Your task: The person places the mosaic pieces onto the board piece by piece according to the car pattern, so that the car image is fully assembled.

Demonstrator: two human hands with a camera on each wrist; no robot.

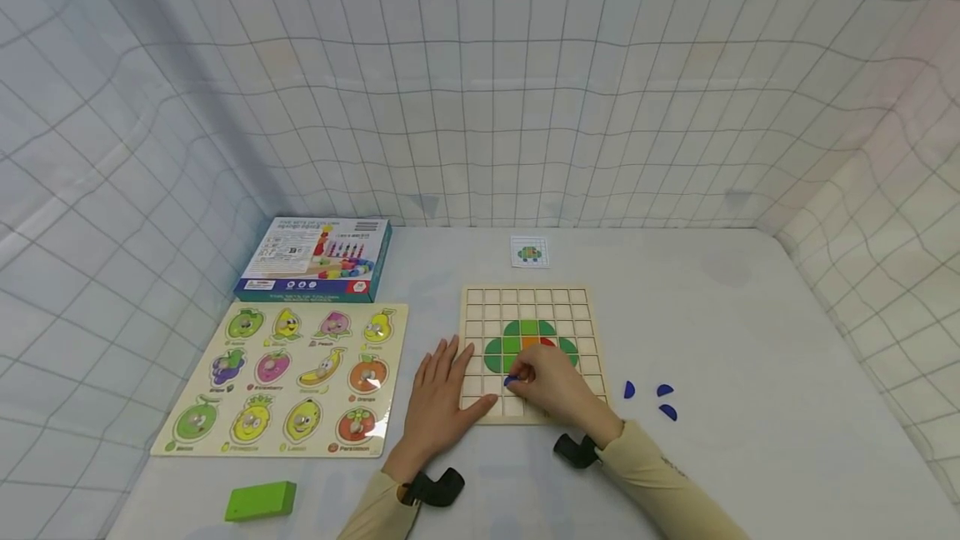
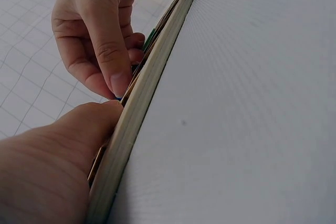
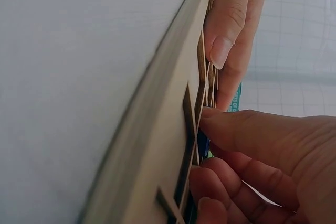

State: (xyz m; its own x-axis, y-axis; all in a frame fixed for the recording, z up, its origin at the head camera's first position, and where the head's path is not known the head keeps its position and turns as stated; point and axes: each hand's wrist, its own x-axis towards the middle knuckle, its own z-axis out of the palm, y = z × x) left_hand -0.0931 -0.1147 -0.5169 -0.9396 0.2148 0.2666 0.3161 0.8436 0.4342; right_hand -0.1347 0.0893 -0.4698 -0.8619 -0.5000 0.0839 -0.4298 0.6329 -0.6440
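Note:
A wooden grid board (image 1: 487, 312) lies in front of me in the head view. Green pieces (image 1: 496, 354) form a rounded shape on it, with an orange piece (image 1: 530, 342) and a red piece (image 1: 547, 342) among them. My right hand (image 1: 557, 383) pinches a dark blue half-circle piece (image 1: 511, 380) low on the grid, just under the green ones. In the right wrist view the blue piece (image 3: 204, 142) shows between thumb and fingers at the board's surface. With fingers spread, my left hand (image 1: 441, 408) rests on the board's left side, its thumb at the front edge.
Three blue half-circles (image 1: 629, 390) lie right of the board. Behind it is a small pattern card (image 1: 530, 252). To the left are a fruit puzzle board (image 1: 281, 394), a toy box (image 1: 315, 257) behind that, and a green block (image 1: 260, 501) in front.

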